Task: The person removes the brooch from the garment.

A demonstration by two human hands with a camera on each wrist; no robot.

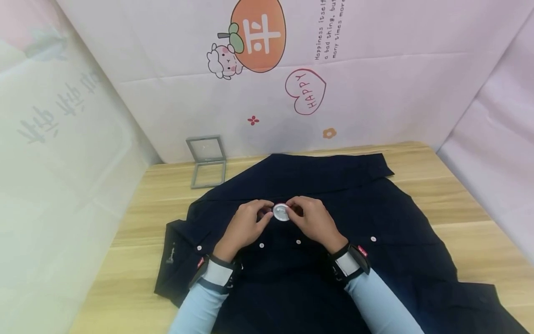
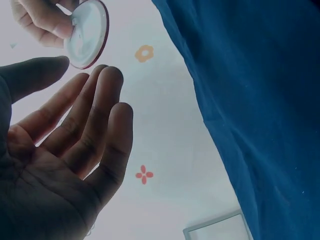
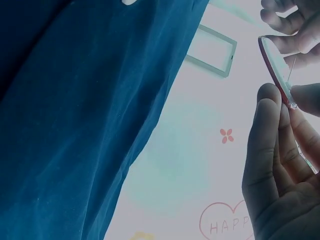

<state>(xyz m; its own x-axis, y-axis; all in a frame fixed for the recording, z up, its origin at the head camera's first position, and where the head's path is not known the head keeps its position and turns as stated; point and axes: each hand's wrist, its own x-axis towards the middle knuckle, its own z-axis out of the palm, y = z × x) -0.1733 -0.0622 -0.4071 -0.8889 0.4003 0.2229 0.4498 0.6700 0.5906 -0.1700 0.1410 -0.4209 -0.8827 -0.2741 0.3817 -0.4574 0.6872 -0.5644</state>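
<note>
The badge (image 1: 281,212) is hiding its front. The head view's bottom edge is cutting off the shirt (image 1: 283,287), whose pale marking (image 1: 170,254) is looking too small to read; the right wrist view's edge is cropping the left fingers (image 3: 287,24).

Looks smooth and glossy on the back of the round badge (image 1: 281,212), metallic at the thin pin (image 3: 292,68). Appears as matt, lightly creased cloth in the dark shirt (image 1: 288,283), smooth plastic in 4 pale buttons (image 1: 298,241), grained wood in the tabletop (image 1: 454,204), matt plastic in the grey frame (image 1: 210,161).
</note>
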